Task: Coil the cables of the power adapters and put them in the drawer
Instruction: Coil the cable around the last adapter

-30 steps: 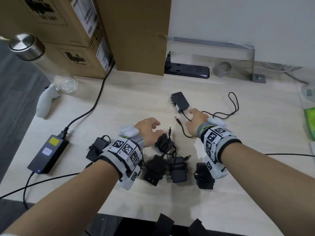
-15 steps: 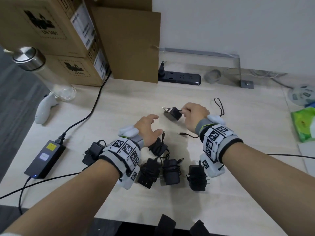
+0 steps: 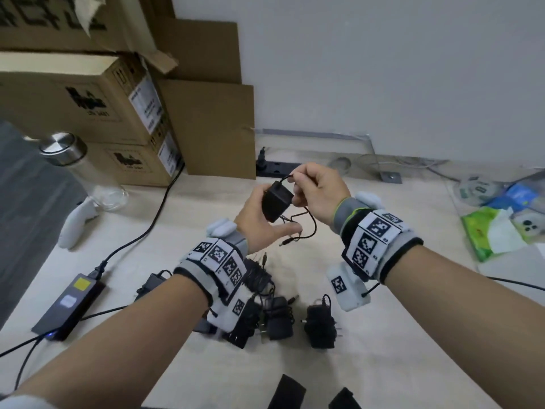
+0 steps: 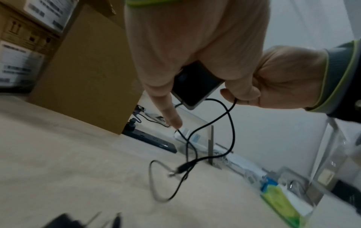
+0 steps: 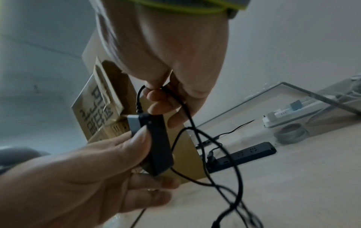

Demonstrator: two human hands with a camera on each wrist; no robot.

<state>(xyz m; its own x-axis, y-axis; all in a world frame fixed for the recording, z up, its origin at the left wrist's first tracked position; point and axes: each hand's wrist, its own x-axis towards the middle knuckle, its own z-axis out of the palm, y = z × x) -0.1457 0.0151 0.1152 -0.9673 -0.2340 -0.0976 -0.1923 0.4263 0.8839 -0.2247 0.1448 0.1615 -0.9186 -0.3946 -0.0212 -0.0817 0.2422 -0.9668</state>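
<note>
Now our left hand (image 3: 259,222) grips the small black plastic power adapter (image 3: 275,202) so it stays put, while our right hand (image 3: 317,193) pinches its thin black cable (image 3: 309,219), ready to wrap.

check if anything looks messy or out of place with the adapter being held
The power adapter itself looks fine; its cable hangs below both hands in loose, uncoiled loops, pinched by the right hand.

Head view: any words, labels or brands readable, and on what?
Cardboard boxes: printed black logo and white labels, too blurred to read.
Wrist bands: square marker patterns, no words.
Power brick: yellow sticker, nothing legible.
Held power adapter: no marking visible.
</note>
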